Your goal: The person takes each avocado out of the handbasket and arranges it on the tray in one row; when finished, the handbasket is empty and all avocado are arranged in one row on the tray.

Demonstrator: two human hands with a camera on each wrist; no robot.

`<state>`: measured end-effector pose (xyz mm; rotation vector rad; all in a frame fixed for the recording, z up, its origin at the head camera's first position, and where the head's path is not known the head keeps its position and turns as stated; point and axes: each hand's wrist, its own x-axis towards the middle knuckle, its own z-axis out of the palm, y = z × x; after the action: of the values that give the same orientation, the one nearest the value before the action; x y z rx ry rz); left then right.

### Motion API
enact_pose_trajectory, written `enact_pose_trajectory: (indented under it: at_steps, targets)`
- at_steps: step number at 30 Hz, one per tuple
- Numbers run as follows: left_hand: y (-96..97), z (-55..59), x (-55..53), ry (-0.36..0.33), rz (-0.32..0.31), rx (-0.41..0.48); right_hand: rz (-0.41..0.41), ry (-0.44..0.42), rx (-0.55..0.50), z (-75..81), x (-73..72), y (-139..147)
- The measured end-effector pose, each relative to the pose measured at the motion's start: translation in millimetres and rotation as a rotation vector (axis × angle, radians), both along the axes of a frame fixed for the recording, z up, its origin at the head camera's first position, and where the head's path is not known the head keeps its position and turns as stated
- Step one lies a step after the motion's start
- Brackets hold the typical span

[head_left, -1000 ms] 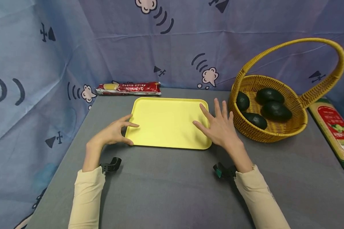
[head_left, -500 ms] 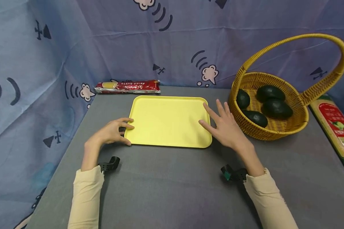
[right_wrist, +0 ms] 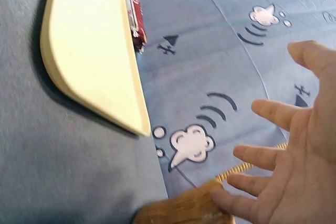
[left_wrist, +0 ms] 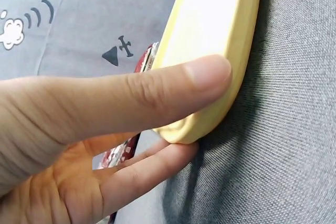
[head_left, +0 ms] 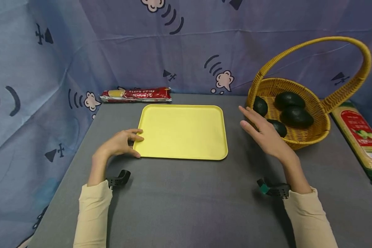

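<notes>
A shallow yellow tray (head_left: 183,132) lies on the grey table. At its left end my left hand (head_left: 117,143) grips the near corner, thumb along the front rim and fingers at the left edge. In the left wrist view the thumb (left_wrist: 173,90) crosses the tray's rim and a fingertip meets its end. My right hand (head_left: 268,136) hovers between the tray and a yellow wicker basket (head_left: 307,141), fingers extended and holding nothing. It overlaps the basket's left side in the head view. Several dark green avocados (head_left: 297,116) are inside the basket, one partly hidden by that hand.
A red pasta packet (head_left: 136,95) lies behind the tray against the patterned cloth backdrop (head_left: 186,51). Right of the basket lies a green and yellow bag (head_left: 358,137). The basket's tall handle (head_left: 356,79) arches above its rim. A small yellow item shows at the right edge.
My right hand has moved right, from over the tray's right end to the basket's left side. My left fingers have drawn in to the tray's left edge. The tray stays put.
</notes>
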<state>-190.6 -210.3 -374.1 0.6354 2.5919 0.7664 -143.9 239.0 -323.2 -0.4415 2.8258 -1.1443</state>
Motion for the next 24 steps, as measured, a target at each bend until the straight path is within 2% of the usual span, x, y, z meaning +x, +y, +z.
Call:
enact_pose_trajectory:
  at_steps: [10,16,24]
  targets:
    - [0.3,2.2,0.7,-0.023,0.011,-0.002,0.004,0.025,-0.146,9.2,11.0,32]
    - [-0.7,2.6,1.0,-0.028,0.017,-0.003,0.028,0.024,-0.256,15.0,7.6,61]
    - [-3.9,-1.2,0.9,0.0,0.0,0.038,0.079,-0.1,-0.5,12.2,-4.1,99]
